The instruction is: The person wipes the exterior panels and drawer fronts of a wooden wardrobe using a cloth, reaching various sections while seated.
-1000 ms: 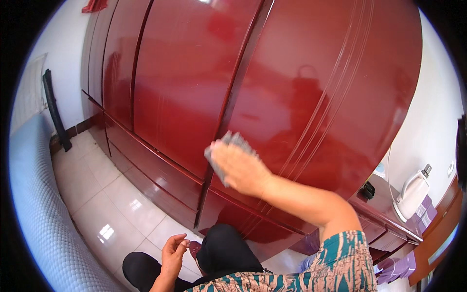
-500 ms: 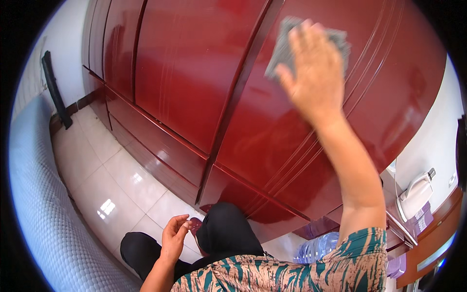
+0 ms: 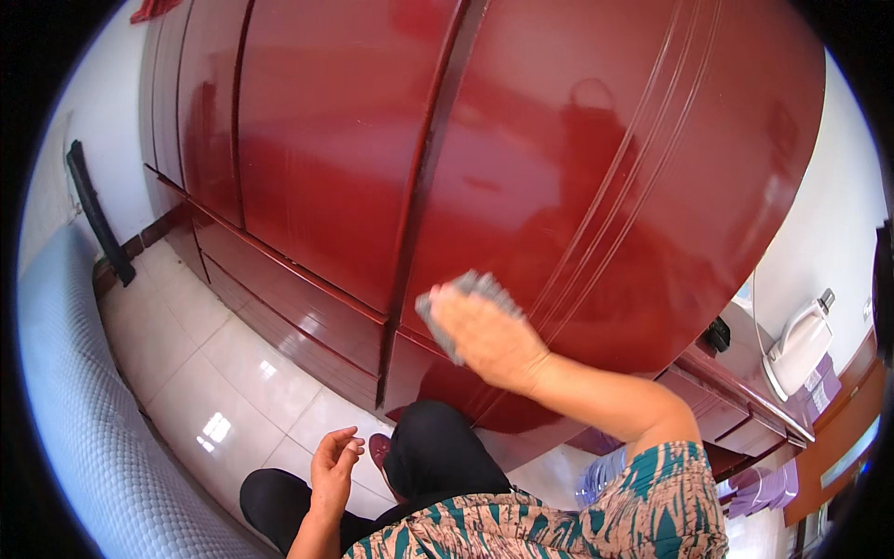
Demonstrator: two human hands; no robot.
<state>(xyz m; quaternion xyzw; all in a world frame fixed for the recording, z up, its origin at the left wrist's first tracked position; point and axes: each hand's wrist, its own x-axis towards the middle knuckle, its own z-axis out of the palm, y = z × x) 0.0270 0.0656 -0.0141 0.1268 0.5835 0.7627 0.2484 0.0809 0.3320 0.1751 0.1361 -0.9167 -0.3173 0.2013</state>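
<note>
Under my right hand (image 3: pixel 489 340) a grey cloth (image 3: pixel 484 287) lies pressed to the glossy dark red wardrobe door (image 3: pixel 549 186), low down beside the vertical seam. Part of the cloth sticks out past my fingers, which are slightly blurred. My left hand (image 3: pixel 332 466) hangs above the tiled floor between my knees. It holds nothing, and its fingers are loosely bent and apart.
Wardrobe drawers (image 3: pixel 289 326) run along the bottom at the left. A pale blue padded bed side (image 3: pixel 74 391) borders the tiled floor (image 3: pixel 205 382). At the right a desk (image 3: pixel 745 410) carries a white jug-like container (image 3: pixel 801 349). A clear plastic bottle (image 3: pixel 601 477) stands beside me.
My right hand has swept down and left across the door with the cloth, from the upper part to near its lower edge. My left hand stays about where it was. The view has shifted slightly.
</note>
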